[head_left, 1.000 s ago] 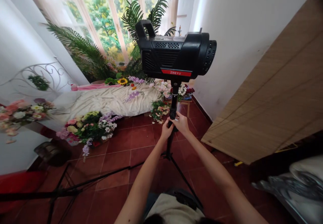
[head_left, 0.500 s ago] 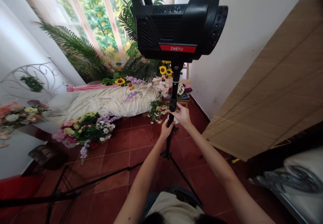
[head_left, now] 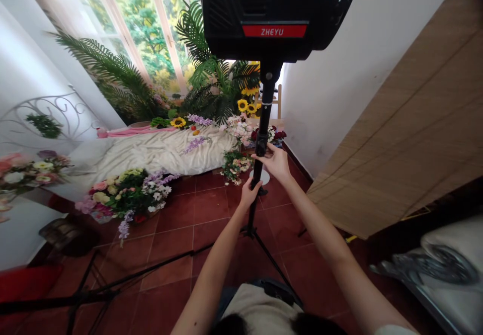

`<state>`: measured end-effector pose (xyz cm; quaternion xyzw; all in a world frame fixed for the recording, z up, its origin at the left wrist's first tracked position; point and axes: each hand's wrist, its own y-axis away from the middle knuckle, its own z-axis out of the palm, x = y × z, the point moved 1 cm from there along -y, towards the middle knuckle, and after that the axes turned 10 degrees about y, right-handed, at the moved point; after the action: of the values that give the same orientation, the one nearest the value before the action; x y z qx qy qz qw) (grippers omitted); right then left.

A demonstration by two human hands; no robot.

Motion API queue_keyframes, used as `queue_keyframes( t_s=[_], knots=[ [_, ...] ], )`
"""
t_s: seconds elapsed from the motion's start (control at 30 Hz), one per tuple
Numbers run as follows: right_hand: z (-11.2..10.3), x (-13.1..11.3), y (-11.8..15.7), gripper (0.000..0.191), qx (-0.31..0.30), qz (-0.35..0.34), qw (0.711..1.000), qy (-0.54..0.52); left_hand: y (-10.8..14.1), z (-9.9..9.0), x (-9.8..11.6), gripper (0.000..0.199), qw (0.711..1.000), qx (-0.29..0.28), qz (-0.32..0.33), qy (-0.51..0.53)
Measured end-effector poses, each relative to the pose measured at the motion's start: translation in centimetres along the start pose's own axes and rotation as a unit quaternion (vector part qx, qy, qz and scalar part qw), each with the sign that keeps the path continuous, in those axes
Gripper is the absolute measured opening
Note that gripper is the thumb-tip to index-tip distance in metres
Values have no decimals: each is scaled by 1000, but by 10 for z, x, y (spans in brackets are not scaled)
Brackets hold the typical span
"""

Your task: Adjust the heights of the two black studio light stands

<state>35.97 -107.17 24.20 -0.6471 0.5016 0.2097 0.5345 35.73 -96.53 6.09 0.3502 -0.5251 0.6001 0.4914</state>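
A black studio light (head_left: 264, 3) with a red ZHEYU label looms at the top, its upper part cut off by the frame. It sits on the thin upper tube of a black light stand (head_left: 266, 91). My right hand (head_left: 278, 165) is closed round the pole just under the stand's locking collar (head_left: 261, 145), thumb and fingers on opposite sides. Lower down, my left hand (head_left: 249, 193) wraps the thicker tube, near a lower knob (head_left: 263, 191). A white round disc (head_left: 265, 176) shows behind the pole.
Stand legs (head_left: 277, 269) spread over red floor tiles, and another black stand (head_left: 79, 297) lies across the lower left. A cloth-draped bed (head_left: 166, 151) with flower bunches (head_left: 124, 191) is ahead. A wooden blind (head_left: 400, 118) slants at right, near a silver-carved piece of furniture (head_left: 433, 269).
The studio light has risen and looks larger, partly leaving the frame. The upper part of the stand has gone up with it, and my right hand has shifted slightly up. My left hand stays put.
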Motion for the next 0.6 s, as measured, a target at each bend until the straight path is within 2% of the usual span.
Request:
queue_keyframes(
  t_s=[0.2, 0.4, 0.53, 0.6],
  knots=[
    [-1, 2, 1, 46, 5, -6, 1000, -10, 1, 1, 3, 39, 1000, -3, 4, -11],
    [2, 6, 6, 52, 35, -14, 999, 15, 4, 4, 8, 39, 1000, 4, 4, 2],
    [6, 14, 24, 55, 59, 3, 997, -53, 4, 5, 7, 41, 1000, 1, -3, 11],
    [4, 22, 42, 47, 68, 17, 996, -46, 2, 5, 7, 41, 1000, -2, -5, 14]
  ],
)
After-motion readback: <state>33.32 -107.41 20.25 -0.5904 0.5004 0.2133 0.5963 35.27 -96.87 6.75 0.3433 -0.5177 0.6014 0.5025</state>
